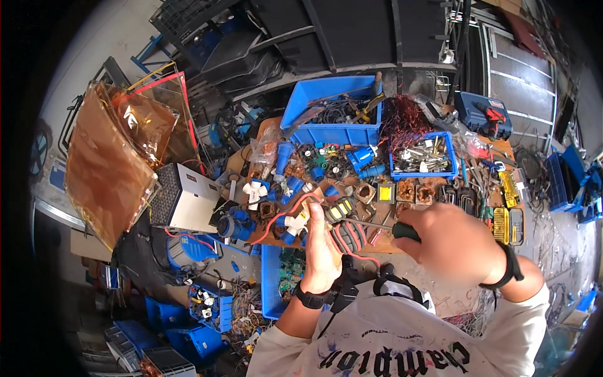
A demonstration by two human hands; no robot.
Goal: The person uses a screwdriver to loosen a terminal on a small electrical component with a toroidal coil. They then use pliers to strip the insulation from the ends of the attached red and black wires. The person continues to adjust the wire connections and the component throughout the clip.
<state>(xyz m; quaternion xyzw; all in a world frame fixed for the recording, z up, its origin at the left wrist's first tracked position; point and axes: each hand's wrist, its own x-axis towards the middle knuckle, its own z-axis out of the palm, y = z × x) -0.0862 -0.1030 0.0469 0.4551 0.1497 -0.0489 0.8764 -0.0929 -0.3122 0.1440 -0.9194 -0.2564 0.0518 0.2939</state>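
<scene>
My right hand [455, 248] is closed round the dark green handle of a screwdriver [405, 232]. Its thin metal shaft points left toward my left hand [321, 254]. The left hand is closed, thumb up; its other fingers are mostly hidden. Beside the thumb is a small piece with a yellow patch [305, 215], not clear enough to name. A red cable [276, 217] runs past this hand. Right of the thumb sit a yellow-and-black ribbed object [340, 210] and a grey, red-edged ribbed object [349, 237], close to the screwdriver's tip. Whether they are held I cannot tell.
Blue plugs and sockets [233, 226] crowd the workbench's left. Beyond stand a large blue bin [336, 134] of cables and a blue tray [424, 173] of metal parts. Hand tools [465, 198] lie right. A white box [195, 200] stands left; another blue bin [271, 283] sits below.
</scene>
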